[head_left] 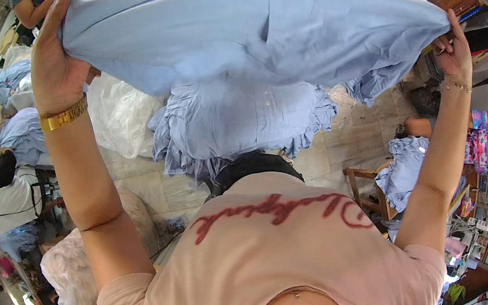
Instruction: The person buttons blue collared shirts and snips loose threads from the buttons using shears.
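A light blue garment [194, 30] is stretched wide between my two raised hands. At its left end my left hand [57, 63] is closed on the cloth, a gold-coloured watch band on the wrist; part of the grip is hidden behind the fabric. My right hand [453, 52] pinches the garment's right corner, and a thin bracelet circles that wrist. The cloth hangs in loose folds and looks slightly blurred in the middle. Below it lies a thick pile of light blue shirts [245, 117], one showing a buttoned front.
Clear plastic wrapping [118, 114] sits left of the pile. A wooden chair [363, 191] with blue garments stands at right on the tiled floor [373, 133]. One person [14, 196] sits at the left, another in a bright patterned top [482, 139] at the right.
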### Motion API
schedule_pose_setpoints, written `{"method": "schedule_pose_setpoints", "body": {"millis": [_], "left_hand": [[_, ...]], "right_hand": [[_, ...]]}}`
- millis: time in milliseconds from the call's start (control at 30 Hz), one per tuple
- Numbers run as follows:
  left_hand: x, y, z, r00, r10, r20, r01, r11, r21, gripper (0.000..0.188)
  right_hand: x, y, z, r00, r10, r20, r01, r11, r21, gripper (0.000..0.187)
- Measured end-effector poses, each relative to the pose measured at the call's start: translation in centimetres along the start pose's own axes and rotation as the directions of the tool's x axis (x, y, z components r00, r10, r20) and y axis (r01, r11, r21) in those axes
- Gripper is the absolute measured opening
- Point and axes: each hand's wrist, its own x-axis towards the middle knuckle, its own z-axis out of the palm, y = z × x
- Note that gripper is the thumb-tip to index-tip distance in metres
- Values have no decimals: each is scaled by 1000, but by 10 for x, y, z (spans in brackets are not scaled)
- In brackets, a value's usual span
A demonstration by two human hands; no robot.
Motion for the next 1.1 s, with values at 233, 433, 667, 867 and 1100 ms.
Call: {"method": "schedule_pose_setpoints", "body": {"millis": [233,433,667,867,1100], "left_hand": [[-36,-28,-12,931,243,-274,-105,895,434,9],[-36,-27,-2,899,216,-381,-15,884,467,13],[16,-54,-47,872,131,-471,129,868,479,25],[-29,-5,11,893,412,-183,21,368,930,29],[-168,-73,-44,865,163,-475,319,552,770,31]], "right_hand": [[-16,15,-13,989,9,-148,-20,997,-72,12],[-16,15,-28,996,-45,-78,47,999,16,6],[47,73,-19,999,-1,-40,1,1000,18,14],[12,53,-20,998,-44,-42,36,986,-161,24],[-109,183,-61,943,241,-232,-307,898,-316,15]]}}
